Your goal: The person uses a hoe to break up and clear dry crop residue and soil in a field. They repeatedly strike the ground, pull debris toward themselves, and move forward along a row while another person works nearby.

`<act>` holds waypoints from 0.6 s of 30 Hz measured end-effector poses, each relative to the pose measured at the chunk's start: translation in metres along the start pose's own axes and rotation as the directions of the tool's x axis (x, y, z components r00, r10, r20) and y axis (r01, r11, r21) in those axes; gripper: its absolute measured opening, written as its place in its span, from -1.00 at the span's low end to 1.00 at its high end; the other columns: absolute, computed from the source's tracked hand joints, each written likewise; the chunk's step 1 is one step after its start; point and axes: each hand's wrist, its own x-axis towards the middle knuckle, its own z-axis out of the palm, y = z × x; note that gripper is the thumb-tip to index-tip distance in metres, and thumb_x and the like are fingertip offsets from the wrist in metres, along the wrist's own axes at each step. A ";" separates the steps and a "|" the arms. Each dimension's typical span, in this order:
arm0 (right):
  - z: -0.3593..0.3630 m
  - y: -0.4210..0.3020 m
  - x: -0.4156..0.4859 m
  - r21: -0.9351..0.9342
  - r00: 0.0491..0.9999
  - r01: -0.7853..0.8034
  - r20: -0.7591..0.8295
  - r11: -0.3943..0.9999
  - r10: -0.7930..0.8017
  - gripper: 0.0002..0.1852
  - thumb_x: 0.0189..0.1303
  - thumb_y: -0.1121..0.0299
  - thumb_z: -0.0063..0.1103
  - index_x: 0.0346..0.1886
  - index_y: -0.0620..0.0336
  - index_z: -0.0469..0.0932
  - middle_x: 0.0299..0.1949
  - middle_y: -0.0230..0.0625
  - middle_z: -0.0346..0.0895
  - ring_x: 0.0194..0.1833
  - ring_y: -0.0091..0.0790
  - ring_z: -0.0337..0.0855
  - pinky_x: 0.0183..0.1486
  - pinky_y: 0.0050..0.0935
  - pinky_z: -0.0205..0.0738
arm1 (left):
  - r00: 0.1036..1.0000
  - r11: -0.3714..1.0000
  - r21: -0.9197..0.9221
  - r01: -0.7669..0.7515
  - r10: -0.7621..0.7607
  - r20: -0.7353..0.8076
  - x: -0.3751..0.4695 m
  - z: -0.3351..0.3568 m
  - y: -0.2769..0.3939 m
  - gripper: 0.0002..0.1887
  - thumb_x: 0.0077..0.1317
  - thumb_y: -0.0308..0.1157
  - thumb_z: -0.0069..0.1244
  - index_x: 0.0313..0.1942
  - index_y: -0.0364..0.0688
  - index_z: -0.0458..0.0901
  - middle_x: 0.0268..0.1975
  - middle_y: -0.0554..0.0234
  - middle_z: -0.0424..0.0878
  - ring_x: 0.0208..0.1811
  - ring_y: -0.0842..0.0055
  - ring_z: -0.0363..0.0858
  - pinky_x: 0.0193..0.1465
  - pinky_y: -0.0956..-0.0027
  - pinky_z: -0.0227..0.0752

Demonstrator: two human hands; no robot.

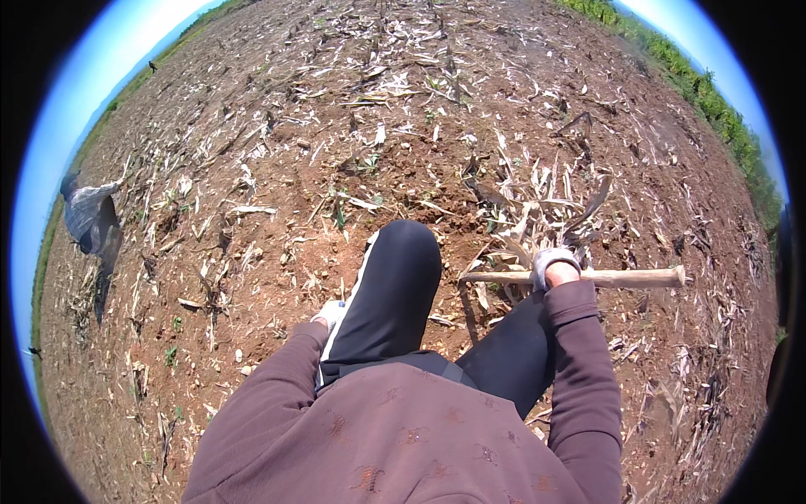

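Note:
My right hand (556,267), in a light knitted glove, is closed around a wooden tool handle (633,278) that lies level across the view beside my right knee. The handle's thin left end stops over the soil, where a dark, narrow part reaches down; what kind of head it has, I cannot tell. Just beyond this hand is a heap of dry corn husks and leaves (535,220). My left hand (330,312), also in a pale glove, is beside my left leg, partly hidden by it; its fingers and anything in them cannot be made out.
Brown soil with stones, dry stalks and corn litter (378,82) spreads all around. A co-worker in a striped shirt (91,211) bends over at the far left. Another small figure (152,66) stands far off. Green bushes (711,101) border the field at the right.

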 end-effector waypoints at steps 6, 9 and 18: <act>0.011 -0.015 0.004 -0.115 0.986 0.081 -0.139 0.990 -0.097 -0.71 0.11 0.33 0.31 -0.09 0.12 0.79 -0.05 -0.14 0.77 0.00 -0.12 0.79 0.00 -0.15 0.68 | 1.000 0.992 -0.123 -0.006 0.004 -0.023 0.006 0.001 0.010 -0.57 0.30 0.01 0.23 -0.17 -0.24 0.78 -0.29 0.22 0.79 -0.31 0.52 0.65 -0.17 0.29 0.49; 0.019 -0.016 0.006 -0.176 0.975 0.115 -0.168 0.978 -0.145 -0.74 0.13 0.33 0.29 -0.12 0.09 0.80 -0.09 -0.17 0.78 -0.03 -0.14 0.79 -0.04 -0.17 0.69 | 0.997 0.979 -0.190 -0.071 0.063 -0.049 0.020 0.010 -0.002 -0.54 0.30 0.04 0.20 -0.16 -0.24 0.78 -0.28 0.20 0.79 -0.28 0.48 0.67 -0.16 0.28 0.50; 0.019 -0.009 0.010 -0.110 0.977 0.087 -0.185 0.990 -0.106 -0.72 0.21 0.30 0.20 -0.10 0.13 0.79 -0.08 -0.09 0.77 -0.03 -0.09 0.79 0.00 -0.19 0.67 | 0.987 0.902 -0.431 0.001 -0.071 -0.147 0.032 -0.015 0.046 -0.65 0.40 -0.18 0.11 0.01 -0.26 0.72 -0.24 0.15 0.79 -0.30 0.44 0.74 -0.18 0.35 0.60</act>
